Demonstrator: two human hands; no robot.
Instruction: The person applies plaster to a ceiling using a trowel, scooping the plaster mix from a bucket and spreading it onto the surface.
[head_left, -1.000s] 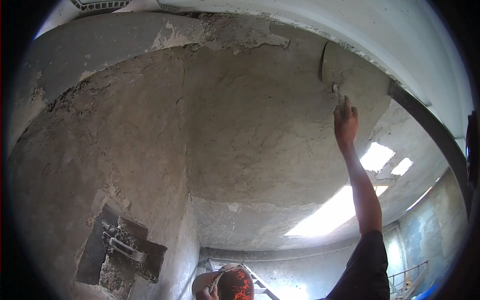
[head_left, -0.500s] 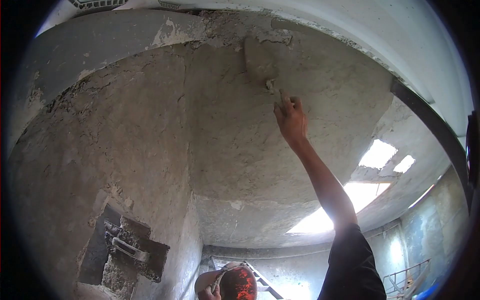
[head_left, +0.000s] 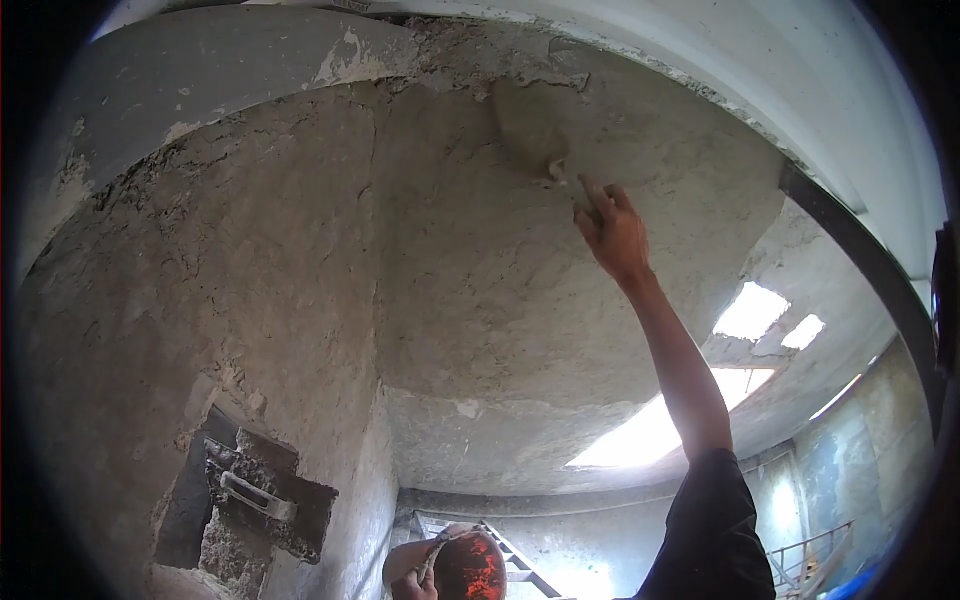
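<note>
High on the plastered wall (head_left: 480,280), my right hand (head_left: 618,228) is closed around the handle of a trowel (head_left: 535,130). The trowel's blade is flat against the grey plaster and blends with its colour. At the bottom of the view, my left hand (head_left: 415,585) grips the rim of a bucket (head_left: 470,570), its fingers partly cut off by the frame edge. Orange-red patches show through the dark, mortar-like coating on the bucket.
At lower left, a recess (head_left: 185,510) in the wall holds a dark, mortar-crusted piece with a pale handle (head_left: 258,495). A ladder (head_left: 520,565) stands behind the bucket. Bright openings (head_left: 750,312) and a dark curved beam (head_left: 860,260) are at right. A metal frame (head_left: 810,560) stands lower right.
My right hand and the trowel have shifted right and slightly down along the wall. My left hand still holds the bucket, which sits slightly further left in view.
</note>
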